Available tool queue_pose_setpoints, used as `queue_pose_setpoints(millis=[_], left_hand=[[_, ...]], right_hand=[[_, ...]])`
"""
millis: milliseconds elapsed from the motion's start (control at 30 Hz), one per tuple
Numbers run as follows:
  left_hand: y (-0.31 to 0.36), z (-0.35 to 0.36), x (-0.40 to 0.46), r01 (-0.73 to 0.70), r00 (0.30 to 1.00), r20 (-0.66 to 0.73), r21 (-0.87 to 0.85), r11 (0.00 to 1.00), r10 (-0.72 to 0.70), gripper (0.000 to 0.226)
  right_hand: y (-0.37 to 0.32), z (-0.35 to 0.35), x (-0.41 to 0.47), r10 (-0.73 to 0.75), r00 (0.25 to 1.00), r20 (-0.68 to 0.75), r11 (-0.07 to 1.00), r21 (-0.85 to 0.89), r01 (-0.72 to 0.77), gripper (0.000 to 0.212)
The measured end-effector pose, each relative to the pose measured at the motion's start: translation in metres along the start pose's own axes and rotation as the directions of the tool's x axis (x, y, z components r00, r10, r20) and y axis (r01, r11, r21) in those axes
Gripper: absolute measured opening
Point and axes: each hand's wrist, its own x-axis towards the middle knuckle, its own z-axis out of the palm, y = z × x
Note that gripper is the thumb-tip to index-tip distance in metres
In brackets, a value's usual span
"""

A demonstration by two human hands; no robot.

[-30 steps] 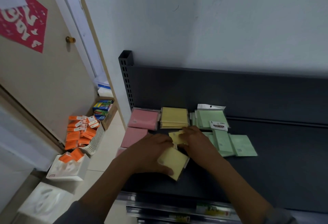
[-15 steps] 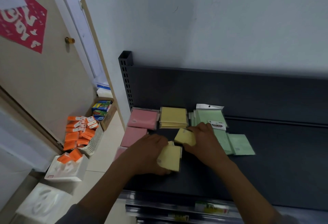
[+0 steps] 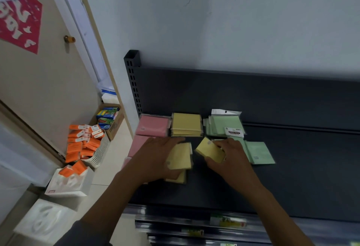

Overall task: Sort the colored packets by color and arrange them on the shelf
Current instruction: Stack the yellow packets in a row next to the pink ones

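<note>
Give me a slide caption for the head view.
Both hands, left hand and right hand, gather yellow packets on the shelf.

**Dark shelf, packets in three colours**

The dark grey shelf (image 3: 311,177) runs along the pale wall, with a slotted upright post (image 3: 132,74) at its left end. Against the back panel sit three piles side by side: a pink stack (image 3: 153,126) at the left, a yellow stack (image 3: 186,124) touching it, and a green stack (image 3: 224,124) just to the right (its top packet carries a white label). In front of the pink stack lie more pink packets (image 3: 139,144) along the left edge. Loose yellow packets (image 3: 180,158) lie near the middle front. A loose green packet (image 3: 259,152) lies flat in front of the green stack.
</note>
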Motion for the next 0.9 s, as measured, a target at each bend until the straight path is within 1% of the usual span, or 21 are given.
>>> queue_pose_setpoints(millis=[67, 167, 267, 333, 400, 467, 533, 633, 700, 767, 867, 900], left_hand=[[0.000, -0.004, 0.003, 0.034, 0.999, -0.024, -0.067, 0.997, -0.036, 0.093], [-0.005, -0.007, 0.008, 0.067, 0.997, -0.037, -0.106, 0.992, -0.071, 0.095], [-0.008, -0.009, 0.012, 0.093, 0.994, -0.036, -0.212, 0.973, -0.103, 0.100], [-0.008, -0.009, 0.014, 0.081, 0.995, -0.033, -0.250, 0.965, -0.092, 0.103], [-0.007, -0.009, 0.015, 0.060, 0.997, -0.028, -0.246, 0.967, -0.069, 0.104], [-0.009, -0.008, 0.016, 0.054, 0.997, -0.044, -0.233, 0.971, -0.066, 0.105], [-0.011, -0.008, 0.018, 0.059, 0.995, -0.070, -0.217, 0.974, -0.076, 0.105], [-0.013, -0.007, 0.020, 0.048, 0.992, -0.103, -0.194, 0.980, -0.069, 0.104], [-0.012, -0.006, 0.021, 0.035, 0.991, -0.119, -0.189, 0.981, -0.058, 0.103], [-0.012, -0.006, 0.024, 0.027, 0.990, -0.131, -0.198, 0.980, -0.054, 0.101], [-0.010, -0.004, 0.029, 0.009, 0.996, -0.089, -0.181, 0.983, -0.026, 0.102], [-0.009, -0.002, 0.031, 0.006, 0.998, -0.063, -0.166, 0.986, -0.016, 0.102]], right_hand=[[0.001, 0.003, -0.006, 0.002, 1.000, 0.031, 1.000, 0.002, -0.002, 0.048], [-0.001, 0.009, -0.013, -0.019, 0.996, 0.089, 1.000, -0.019, 0.021, 0.048], [-0.009, 0.021, -0.018, -0.091, 0.978, 0.190, 0.994, -0.049, 0.102, 0.041], [-0.016, 0.032, -0.022, -0.142, 0.967, 0.213, 0.987, -0.039, 0.153, 0.045], [-0.024, 0.044, -0.025, -0.168, 0.961, 0.221, 0.983, -0.037, 0.180, 0.054], [-0.037, 0.053, -0.027, -0.131, 0.969, 0.208, 0.988, -0.050, 0.144, 0.054], [-0.053, 0.064, -0.030, -0.049, 0.987, 0.153, 0.995, -0.074, 0.061, 0.052], [-0.076, 0.081, -0.029, 0.047, 0.996, 0.069, 0.992, -0.123, -0.039, 0.066], [-0.084, 0.092, -0.024, 0.101, 0.993, 0.059, 0.983, -0.161, -0.090, 0.075], [-0.082, 0.101, -0.021, 0.122, 0.991, 0.057, 0.973, -0.203, -0.109, 0.076], [-0.070, 0.098, -0.021, 0.083, 0.995, 0.051, 0.969, -0.238, -0.068, 0.061], [-0.064, 0.091, -0.021, 0.062, 0.994, 0.088, 0.969, -0.244, -0.039, 0.060]])
